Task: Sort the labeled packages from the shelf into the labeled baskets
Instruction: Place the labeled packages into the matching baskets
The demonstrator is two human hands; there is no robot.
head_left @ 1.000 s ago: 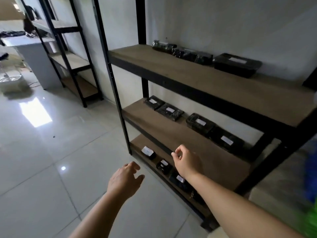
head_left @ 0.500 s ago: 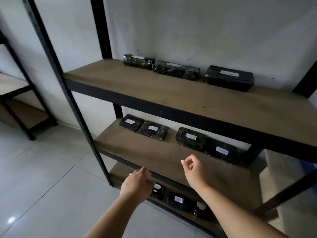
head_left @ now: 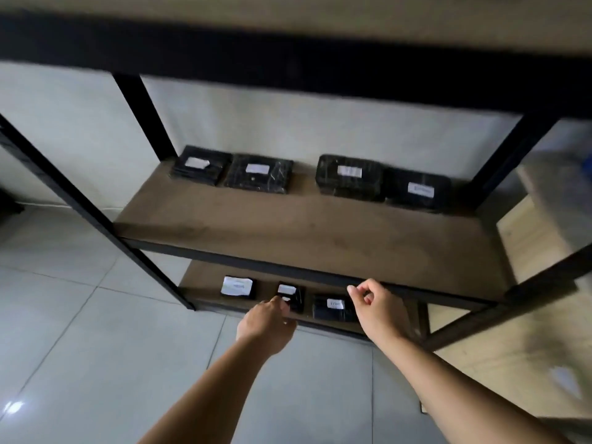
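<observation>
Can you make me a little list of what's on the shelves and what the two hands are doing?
middle shelf: four black packages with white labels, in a row at the back
bottom shelf: three labeled black packages in view
left hand: reaching toward the middle bottom package, fingers loosely curled, contact unclear
right hand: in front of the middle shelf's edge, fingers curled, holding nothing
label text: too blurred to read
baskets: not in view
</observation>
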